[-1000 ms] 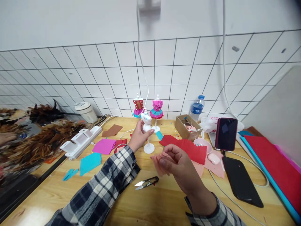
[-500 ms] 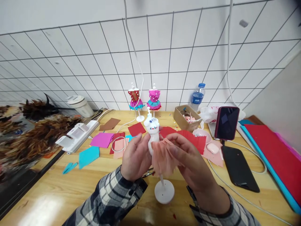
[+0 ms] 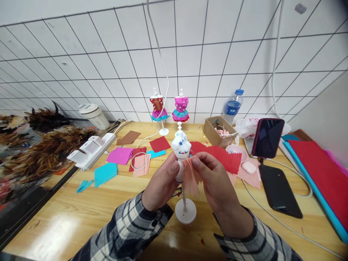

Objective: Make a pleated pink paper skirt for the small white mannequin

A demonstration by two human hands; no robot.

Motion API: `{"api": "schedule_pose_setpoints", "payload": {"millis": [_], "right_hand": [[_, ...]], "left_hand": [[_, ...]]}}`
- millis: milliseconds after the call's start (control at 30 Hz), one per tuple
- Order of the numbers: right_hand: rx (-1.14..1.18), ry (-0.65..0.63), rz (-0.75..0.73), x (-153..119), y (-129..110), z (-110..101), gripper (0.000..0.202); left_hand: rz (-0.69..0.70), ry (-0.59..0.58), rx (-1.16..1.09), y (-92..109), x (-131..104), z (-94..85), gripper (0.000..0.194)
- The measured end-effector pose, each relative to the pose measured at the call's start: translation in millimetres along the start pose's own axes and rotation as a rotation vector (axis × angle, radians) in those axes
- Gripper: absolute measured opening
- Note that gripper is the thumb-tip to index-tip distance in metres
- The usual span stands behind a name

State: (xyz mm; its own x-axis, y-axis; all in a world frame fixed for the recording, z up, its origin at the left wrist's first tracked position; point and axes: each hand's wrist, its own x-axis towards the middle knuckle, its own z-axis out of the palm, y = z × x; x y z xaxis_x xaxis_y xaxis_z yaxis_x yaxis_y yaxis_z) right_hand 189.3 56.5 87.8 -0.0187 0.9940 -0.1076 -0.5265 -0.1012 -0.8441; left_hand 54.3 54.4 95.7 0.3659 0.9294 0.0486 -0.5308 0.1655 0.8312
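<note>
A small white dress form (image 3: 181, 144) stands upright on its round base in front of me, with small blue and red marks on its chest. My left hand (image 3: 162, 181) is closed around the form's left side at the waist, thumb on the front. Between the thumb and fingers of my right hand (image 3: 214, 177) is the gathered top of a peach crepe paper piece (image 3: 191, 177). Its pleats hang down against the form's right side and front. Behind the hands lies a strip of red crepe paper (image 3: 214, 154) with a zigzag edge.
Two dressed forms (image 3: 160, 108) stand by the tiled wall. Coloured paper pieces (image 3: 105, 174) and a power strip (image 3: 92, 150) lie left. Rightward are a cardboard box (image 3: 217, 132), a water bottle (image 3: 233, 106), phones (image 3: 280, 190) and a stack of coloured sheets (image 3: 312, 163). Feathers (image 3: 57, 146) lie far left.
The peach paper is now bunched more narrowly, its top pinched against the form's waist by my right hand. My left hand has closed further around the form. The camera view has shifted slightly.
</note>
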Motion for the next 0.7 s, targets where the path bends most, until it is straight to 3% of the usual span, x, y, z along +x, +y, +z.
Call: {"api": "schedule_pose_setpoints", "payload": {"millis": [167,267,400,600,700], "right_hand": [[-0.044,-0.005,-0.051,-2,7,4,0.023],[-0.038,-0.015,-0.065,-3,10,4,0.021],[0.000,-0.025,-0.054,-7,4,4,0.021],[0.159,-0.283,0.237,-16,-15,6,0.028],[-0.037,-0.241,0.152,-14,-11,3,0.028]], "left_hand": [[0.010,0.013,0.132,-1,1,-0.5,0.062],[-0.003,0.062,0.210,-1,0,-1.4,0.053],[-0.030,0.096,0.065,5,-3,1.2,0.045],[-0.152,0.062,-0.113,7,-5,2.1,0.068],[-0.109,0.013,-0.121,3,-6,4.2,0.074]]}}
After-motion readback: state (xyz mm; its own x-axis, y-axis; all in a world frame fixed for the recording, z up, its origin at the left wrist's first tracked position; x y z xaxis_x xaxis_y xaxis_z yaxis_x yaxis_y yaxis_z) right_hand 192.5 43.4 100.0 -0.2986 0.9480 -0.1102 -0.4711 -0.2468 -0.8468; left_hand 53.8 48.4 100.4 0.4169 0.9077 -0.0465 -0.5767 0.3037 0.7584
